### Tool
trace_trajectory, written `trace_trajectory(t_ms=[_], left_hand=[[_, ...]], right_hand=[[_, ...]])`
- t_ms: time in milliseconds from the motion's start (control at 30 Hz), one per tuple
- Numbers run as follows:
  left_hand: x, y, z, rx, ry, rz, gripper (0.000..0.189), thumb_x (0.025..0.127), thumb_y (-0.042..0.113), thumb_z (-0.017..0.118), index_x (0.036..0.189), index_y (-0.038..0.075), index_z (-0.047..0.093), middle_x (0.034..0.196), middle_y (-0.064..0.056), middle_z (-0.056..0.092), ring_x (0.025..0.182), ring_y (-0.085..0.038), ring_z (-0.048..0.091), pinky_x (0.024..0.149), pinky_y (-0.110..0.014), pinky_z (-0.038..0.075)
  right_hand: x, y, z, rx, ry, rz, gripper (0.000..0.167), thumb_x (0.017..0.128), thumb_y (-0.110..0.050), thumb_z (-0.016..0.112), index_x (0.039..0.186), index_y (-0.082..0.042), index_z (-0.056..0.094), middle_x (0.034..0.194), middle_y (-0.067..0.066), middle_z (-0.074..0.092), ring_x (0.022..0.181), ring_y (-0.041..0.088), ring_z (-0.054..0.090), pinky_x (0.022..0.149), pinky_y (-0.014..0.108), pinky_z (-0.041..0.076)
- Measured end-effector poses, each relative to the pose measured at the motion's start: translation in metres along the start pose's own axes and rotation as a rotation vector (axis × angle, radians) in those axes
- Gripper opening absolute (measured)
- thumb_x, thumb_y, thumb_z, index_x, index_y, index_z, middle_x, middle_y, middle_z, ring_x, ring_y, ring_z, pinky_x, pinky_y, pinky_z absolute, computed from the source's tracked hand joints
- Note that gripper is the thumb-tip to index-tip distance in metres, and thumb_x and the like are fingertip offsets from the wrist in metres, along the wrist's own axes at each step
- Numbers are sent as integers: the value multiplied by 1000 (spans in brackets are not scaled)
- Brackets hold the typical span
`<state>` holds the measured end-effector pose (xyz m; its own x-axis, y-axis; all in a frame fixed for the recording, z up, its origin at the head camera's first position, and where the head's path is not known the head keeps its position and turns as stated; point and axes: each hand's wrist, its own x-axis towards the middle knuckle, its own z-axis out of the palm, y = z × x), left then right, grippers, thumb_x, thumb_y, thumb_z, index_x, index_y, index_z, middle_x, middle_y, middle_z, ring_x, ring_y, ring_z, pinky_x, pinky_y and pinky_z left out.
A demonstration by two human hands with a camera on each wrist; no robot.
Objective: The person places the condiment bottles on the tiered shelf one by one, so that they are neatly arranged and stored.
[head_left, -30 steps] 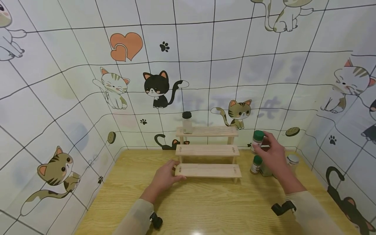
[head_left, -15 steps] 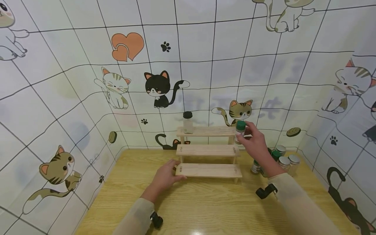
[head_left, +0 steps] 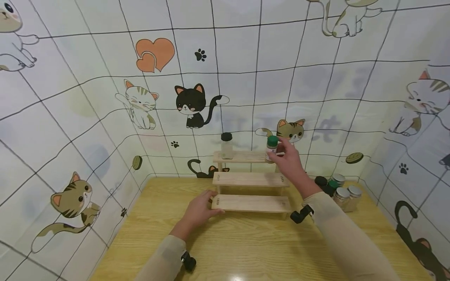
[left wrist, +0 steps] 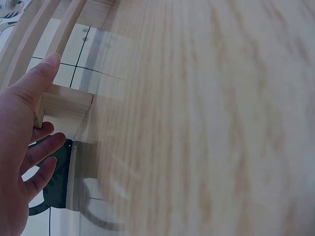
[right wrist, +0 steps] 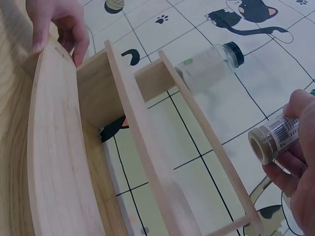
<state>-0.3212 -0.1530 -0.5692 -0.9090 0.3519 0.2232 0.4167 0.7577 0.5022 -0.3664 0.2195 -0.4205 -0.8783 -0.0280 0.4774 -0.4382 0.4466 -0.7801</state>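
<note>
A small spice jar (head_left: 272, 147) with a green cap and a white label is pinched between the thumb and fingers of my right hand (head_left: 290, 160). It is near the right end of the top step of a three-step wooden rack (head_left: 251, 178); the right wrist view shows its base (right wrist: 261, 146) off to the side of that top board. My left hand (head_left: 199, 210) grips the left end of the rack's lowest step, thumb in front. The left wrist view shows its thumb (left wrist: 42, 73) on the wood and the other fingers loosely bent. A clear jar (head_left: 227, 146) with a black lid stands at the top step's left end.
Several jars (head_left: 341, 195) with silver, green and black lids stand together on the wooden table (head_left: 239, 242) to the right of the rack, partly behind my right forearm. A wall covering (head_left: 246, 97) with cat drawings rises behind and at both sides.
My right hand has carried the green-capped jar leftward and up, from above the jar group to the top step's right part. My left hand has stayed on the rack.
</note>
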Motion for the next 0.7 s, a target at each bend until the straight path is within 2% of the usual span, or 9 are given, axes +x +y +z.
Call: trace_trajectory(t_ms=[67,233,400,700], left_hand=[[1,-1,1,9,-2,-3,79,88,62,89,147,16,64,135,3,69,114,-20,73,93,-43,61],[0,-1,0,7,-3,4,80,88,63,89,147,15,64,135,3,69,112,-18,73,92,-42,61],[0,-1,-1,-5,5,16,80,88,63,89,147,14,64,135,2,69,111,-18,73,91,-43,62],[-1,0,-1,-16,2,-5,80,88,62,89,147,16,64,135,3,69,113,-19,73,91,-44,62]], right_hand=[[5,-2,5,19,-12,5,61,107,-18,76,162,-10,50,124,22,67,114,40,68,95,57,59],[14,-5,16,36,-44,-15,56,107,-18,77,158,-12,54,121,20,69,111,36,68,89,51,59],[24,-5,28,31,-42,-1,56,106,-18,78,158,-16,55,119,18,68,112,35,67,87,51,57],[38,-3,47,53,-39,48,63,106,-19,78,162,-13,50,127,18,65,120,38,66,95,57,56]])
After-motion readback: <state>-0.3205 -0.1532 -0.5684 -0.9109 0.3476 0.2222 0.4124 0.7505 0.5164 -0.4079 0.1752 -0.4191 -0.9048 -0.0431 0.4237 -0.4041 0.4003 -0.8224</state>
